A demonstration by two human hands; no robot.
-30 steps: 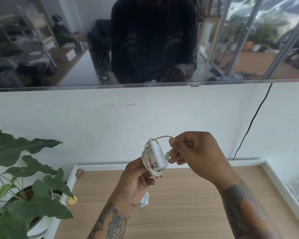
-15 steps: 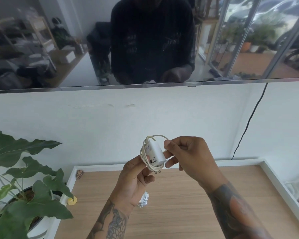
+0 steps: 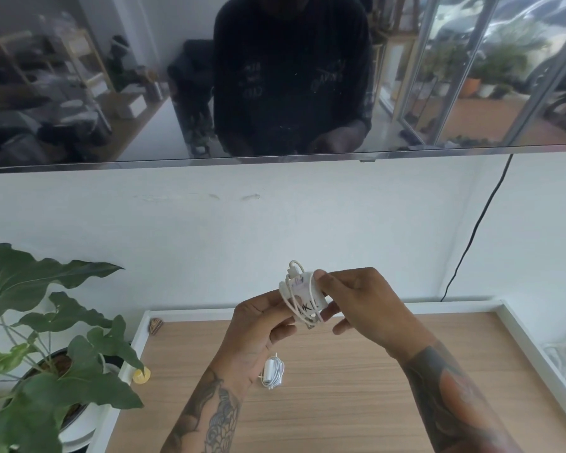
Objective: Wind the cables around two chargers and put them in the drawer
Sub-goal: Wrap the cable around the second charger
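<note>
charger (image 3: 303, 297) mid-frame, long axis tilted down-right | left hand (image 3: 262, 325) grips its lower-left, right hand (image 3: 360, 305) pinches its upper-right | second charger (image 3: 273, 373) wound, on counter (image 3: 356, 403) below left hand

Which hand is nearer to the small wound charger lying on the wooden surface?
Left. The left hand is just above the wound charger on the wooden surface; the right hand is higher and further right, holding the other charger.
</note>
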